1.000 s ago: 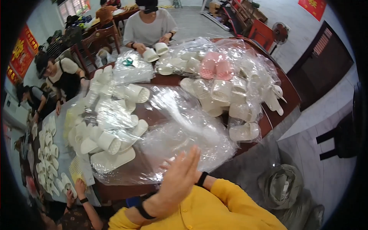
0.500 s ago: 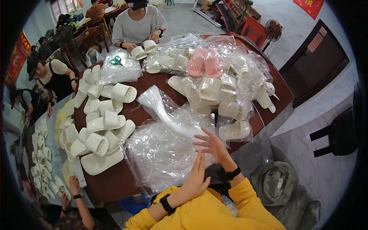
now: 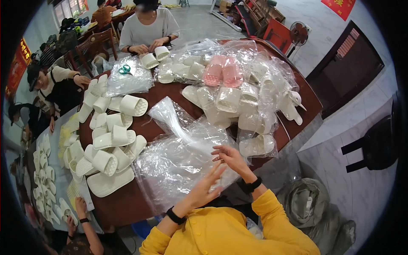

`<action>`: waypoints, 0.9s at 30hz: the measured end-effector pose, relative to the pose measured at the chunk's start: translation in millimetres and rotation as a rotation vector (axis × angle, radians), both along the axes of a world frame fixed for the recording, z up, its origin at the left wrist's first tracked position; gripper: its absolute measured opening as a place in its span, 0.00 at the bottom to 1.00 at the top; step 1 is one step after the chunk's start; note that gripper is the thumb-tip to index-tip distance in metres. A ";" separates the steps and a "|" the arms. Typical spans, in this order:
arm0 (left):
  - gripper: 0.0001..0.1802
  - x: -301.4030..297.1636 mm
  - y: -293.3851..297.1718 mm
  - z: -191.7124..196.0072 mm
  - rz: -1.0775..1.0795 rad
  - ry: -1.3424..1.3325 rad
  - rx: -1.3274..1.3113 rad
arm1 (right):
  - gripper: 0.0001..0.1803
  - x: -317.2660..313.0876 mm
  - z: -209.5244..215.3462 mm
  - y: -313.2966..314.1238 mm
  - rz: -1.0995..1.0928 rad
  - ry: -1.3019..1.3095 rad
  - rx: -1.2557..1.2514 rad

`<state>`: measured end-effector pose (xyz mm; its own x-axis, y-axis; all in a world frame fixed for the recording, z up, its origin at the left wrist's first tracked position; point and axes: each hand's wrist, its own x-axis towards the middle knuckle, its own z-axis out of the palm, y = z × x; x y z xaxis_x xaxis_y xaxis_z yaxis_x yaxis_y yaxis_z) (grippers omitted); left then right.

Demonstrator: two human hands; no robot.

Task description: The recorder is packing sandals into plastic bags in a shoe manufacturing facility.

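My left hand is raised with its fingers spread, over the near edge of a pile of clear plastic bags. Close by on its right, my right hand has loosely bent fingers that stand apart. Neither holds anything. A bunched strip of clear plastic lies across the top of the bags. To the left is a heap of loose cream slippers. Bagged cream slippers are piled right of the bags, and a pink pair in plastic rests on top farther back.
The brown table also carries green-handled scissors on flat bags. Across it, a person in white sits at two slippers. Other people work at a pale table on the left. A grey sack stands on the floor at right.
My hands have drawn apart from near-touching; the left moved a little left and spread its fingers, the right bent its fingers. A person at far left has reached an arm toward the slippers.
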<state>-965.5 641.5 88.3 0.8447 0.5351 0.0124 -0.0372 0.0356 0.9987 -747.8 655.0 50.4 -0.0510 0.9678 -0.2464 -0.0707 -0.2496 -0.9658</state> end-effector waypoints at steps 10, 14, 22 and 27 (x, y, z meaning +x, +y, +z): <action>0.45 -57.6 2.7 -107.5 0.386 0.712 0.608 | 0.26 36.0 -16.3 -4.6 -0.068 0.649 -0.050; 0.46 -51.4 -1.0 -126.0 0.451 0.669 0.632 | 0.38 7.0 -7.6 -8.2 0.315 -1.011 0.479; 0.48 -30.2 -0.3 -92.3 0.261 0.895 0.721 | 0.28 56.7 16.1 68.2 0.121 -1.026 0.562; 0.50 -13.3 8.2 -87.7 0.230 0.929 0.938 | 0.21 60.4 114.2 123.5 0.077 -1.122 0.724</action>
<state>-978.8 649.6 0.6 0.6324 0.7710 -0.0747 0.7516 -0.5874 0.2999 -687.4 778.6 164.6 -0.2199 0.9014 0.3731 0.8341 0.3721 -0.4073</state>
